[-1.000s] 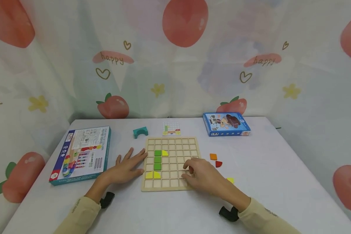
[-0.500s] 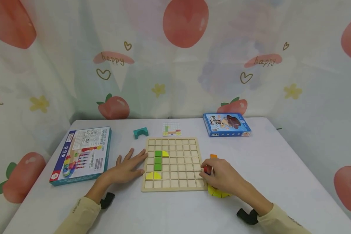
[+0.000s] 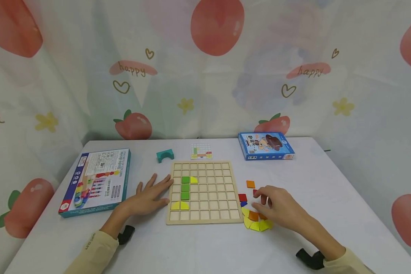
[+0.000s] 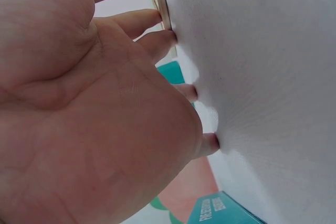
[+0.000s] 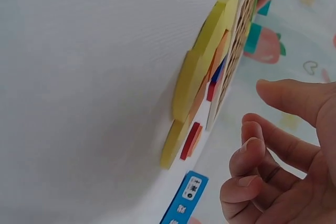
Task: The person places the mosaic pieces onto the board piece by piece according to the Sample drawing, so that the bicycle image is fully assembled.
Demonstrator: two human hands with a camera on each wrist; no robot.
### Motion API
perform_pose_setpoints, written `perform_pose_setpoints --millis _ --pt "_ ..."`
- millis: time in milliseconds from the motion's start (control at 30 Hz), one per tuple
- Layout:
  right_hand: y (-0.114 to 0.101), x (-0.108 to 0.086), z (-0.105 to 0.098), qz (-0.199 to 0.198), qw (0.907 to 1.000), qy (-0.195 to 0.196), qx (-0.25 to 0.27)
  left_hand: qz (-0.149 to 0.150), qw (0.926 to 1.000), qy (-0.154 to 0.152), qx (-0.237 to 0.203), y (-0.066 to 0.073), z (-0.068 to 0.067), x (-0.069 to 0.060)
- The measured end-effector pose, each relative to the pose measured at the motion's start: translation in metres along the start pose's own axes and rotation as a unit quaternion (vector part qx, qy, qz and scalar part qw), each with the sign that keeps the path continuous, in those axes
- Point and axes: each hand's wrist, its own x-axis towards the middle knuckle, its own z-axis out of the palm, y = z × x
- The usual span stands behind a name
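My left hand (image 3: 147, 198) lies spread at the left edge of a wooden grid board (image 3: 210, 217), its fingertips touching the frame. In the left wrist view, the left palm (image 4: 105, 98) shows straight fingers. On the board sit green squares (image 3: 185, 187) in a column, a yellow quarter-round tile (image 3: 193, 180) and two yellow tiles in a lower row. My right hand (image 3: 277, 205) hovers over loose tiles right of the board, holding nothing. The right wrist view shows the right hand's (image 5: 283, 166) thumb and index finger apart, the others loosely bent. It partly covers a red tile (image 3: 255, 193).
Yellow tiles (image 3: 255, 226), an orange tile (image 3: 250, 184), a red square (image 3: 242, 197) and a blue tile (image 3: 243, 204) lie right of the board. Behind it are a pattern card (image 3: 201, 151) and a teal arch block (image 3: 165, 155). Boxes lie left (image 3: 96, 179) and back right (image 3: 265, 145).
My right hand has moved right, from over the board to over the loose tiles, uncovering the red square and several others. The left hand stays in place.
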Motion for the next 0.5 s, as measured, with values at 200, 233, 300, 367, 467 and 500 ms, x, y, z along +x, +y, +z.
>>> perform_pose_setpoints --millis 200,233,300,367,467,500 --pt "0.015 -0.010 -0.003 0.011 0.9999 0.002 -0.006 0.001 1.0000 0.000 0.003 0.000 -0.001 0.001" --pt "0.018 -0.011 -0.003 0.014 0.9999 0.002 -0.007 0.001 1.0000 0.000 0.004 0.000 -0.001 0.001" --pt "0.023 -0.013 -0.004 0.021 0.9997 0.002 -0.009 -0.001 1.0000 -0.001 0.005 0.001 -0.001 0.001" --pt "0.028 -0.015 -0.004 0.028 0.9995 0.001 -0.012 0.001 1.0000 -0.001 0.001 0.001 -0.001 0.001" --pt "0.035 -0.018 -0.004 0.038 0.9992 -0.003 -0.016 0.001 1.0000 -0.004 -0.004 0.002 -0.001 0.000" --pt "0.036 -0.019 -0.004 0.041 0.9990 -0.006 -0.016 0.001 1.0000 -0.004 -0.005 0.003 -0.001 0.000"
